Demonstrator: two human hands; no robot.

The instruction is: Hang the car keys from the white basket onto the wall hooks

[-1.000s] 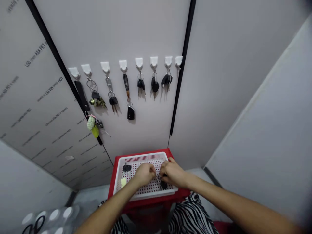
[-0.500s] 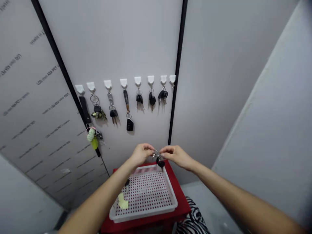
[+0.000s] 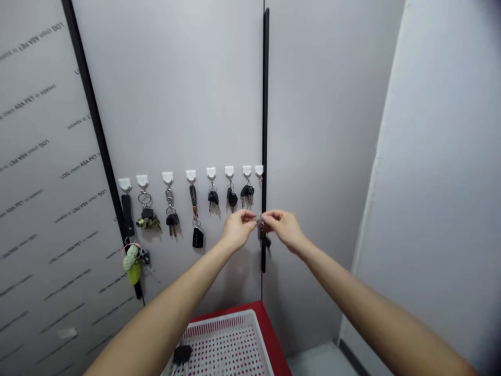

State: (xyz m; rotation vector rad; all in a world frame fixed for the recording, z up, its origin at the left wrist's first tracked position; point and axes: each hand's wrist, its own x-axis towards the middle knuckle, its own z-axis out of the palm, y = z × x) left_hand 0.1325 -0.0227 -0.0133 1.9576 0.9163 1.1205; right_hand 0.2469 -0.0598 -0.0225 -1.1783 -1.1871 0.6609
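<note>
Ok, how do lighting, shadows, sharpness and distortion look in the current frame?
Head view: soft, fairly even light; faint shadows beside the hanging keys; held keys at the fingers too blurred to separate clearly; upper right corner darkened; forearms appear stretched towards the lower edge.

Holds both arms [image 3: 172, 310] forward, with wrists [image 3: 302, 245] behind the fingers [image 3: 269, 215]. Pinches with left hand [image 3: 238, 230] and right hand [image 3: 285, 227], almost fingertip to fingertip.

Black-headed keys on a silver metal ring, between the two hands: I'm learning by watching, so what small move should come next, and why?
Probably lift the black-headed keys on the silver metal ring toward the rightmost white-backed hook: the left hand and right hand have them below it, and no black-headed keys hang there.
</note>
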